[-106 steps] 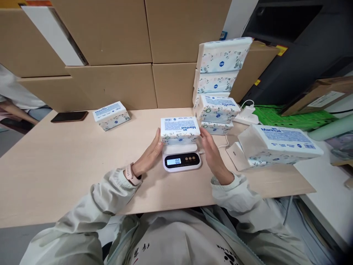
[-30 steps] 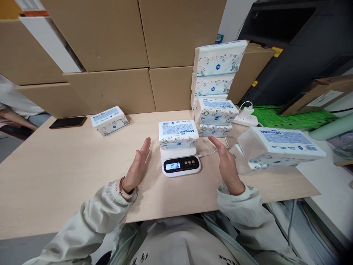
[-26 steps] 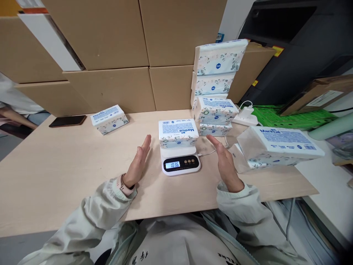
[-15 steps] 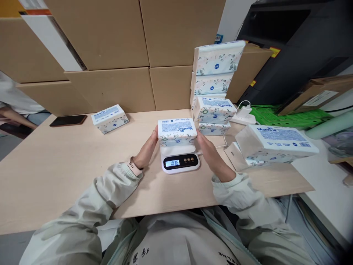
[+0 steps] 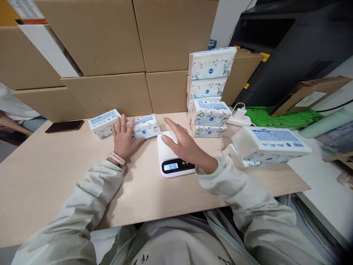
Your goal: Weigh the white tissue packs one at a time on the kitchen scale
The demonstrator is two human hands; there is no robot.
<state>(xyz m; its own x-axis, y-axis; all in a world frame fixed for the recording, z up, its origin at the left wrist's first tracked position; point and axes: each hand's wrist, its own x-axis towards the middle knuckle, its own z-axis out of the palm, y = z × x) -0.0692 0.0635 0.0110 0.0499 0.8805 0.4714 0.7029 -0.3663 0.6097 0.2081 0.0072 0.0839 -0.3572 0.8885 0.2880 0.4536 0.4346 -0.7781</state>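
A pack of tissues [image 5: 146, 127] lies on the table left of the digital scale [image 5: 165, 150], close beside another tissue pack [image 5: 104, 123]. My left hand [image 5: 122, 138] is at the near left side of the first pack, fingers spread; whether it still touches the pack I cannot tell. Over the scale's bare white plate hovers my right hand [image 5: 183, 143], fingers stretched out and holding nothing. The scale's lit display reads 103.6, and my right hand covers part of its buttons.
Tissue packs [image 5: 211, 88] are stacked behind the scale to the right. Another pack [image 5: 271, 143] lies tilted at the right. A phone [image 5: 64, 126] rests at the far left, near a seated person's arm. Cardboard boxes [image 5: 110, 95] wall the back; a white power strip [image 5: 239, 117] trails a cable.
The tissue pack has gone from the scale to the table on the left, beside the other pack. My left hand moved left with it; my right hand came over the plate. The view shifted slightly.
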